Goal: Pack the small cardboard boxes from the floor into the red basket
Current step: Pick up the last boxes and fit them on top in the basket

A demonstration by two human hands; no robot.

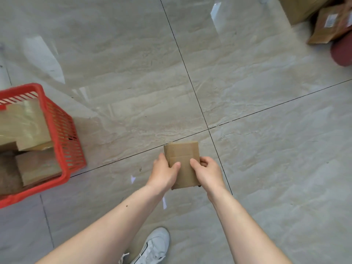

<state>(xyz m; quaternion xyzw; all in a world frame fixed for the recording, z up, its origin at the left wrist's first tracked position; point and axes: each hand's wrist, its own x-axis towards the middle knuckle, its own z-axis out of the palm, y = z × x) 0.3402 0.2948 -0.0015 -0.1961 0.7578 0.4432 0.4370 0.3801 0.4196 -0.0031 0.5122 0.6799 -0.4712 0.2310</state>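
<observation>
Glossy beige marble-look tile floor (247,149), dark grout lines crossing just beyond the box you hold. Streaks of glare on the tiles.

Well left of that box: red slatted plastic basket (62,130), already holding several brown cardboard boxes (24,126), stacked unevenly.

Centre: small flat brown cardboard box (182,157), held off the floor. Your left hand (163,173) grips its left edge, thumb across the top face. Your right hand (208,173) grips the right edge, thumb on top, fingers curled under.

Below the box: one white sneaker (152,248). Far right and beyond it: more brown cartons (323,27) with a label, beside a dark red rounded object (341,52), only partly visible.

Risk, as judged: the basket looks fairly full. Drop the box onto the tilted stack and it may slide off or sit proud of the rim. Polished floor looks slippery; watch your footing when you turn left.
</observation>
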